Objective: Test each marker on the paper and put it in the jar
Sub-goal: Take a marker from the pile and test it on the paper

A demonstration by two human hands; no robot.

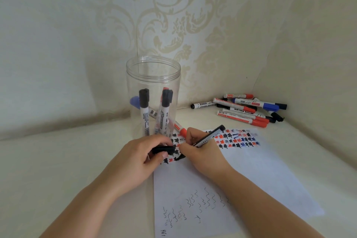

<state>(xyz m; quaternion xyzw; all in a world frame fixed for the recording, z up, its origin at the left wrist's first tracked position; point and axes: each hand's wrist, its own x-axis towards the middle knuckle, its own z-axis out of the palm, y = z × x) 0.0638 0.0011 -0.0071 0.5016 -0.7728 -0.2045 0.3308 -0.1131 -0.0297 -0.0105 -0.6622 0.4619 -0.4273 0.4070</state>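
head | right hand fingers pinch black marker, tip on paper | left hand fingers grip cap

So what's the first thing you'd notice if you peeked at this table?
Probably the two hands in the middle: the right hand writing on the white paper sheet with a black marker, the left hand holding its black cap. Just behind stands a tall clear plastic jar with several markers inside. Far right, in the corner, lies a pile of red, blue and black markers.
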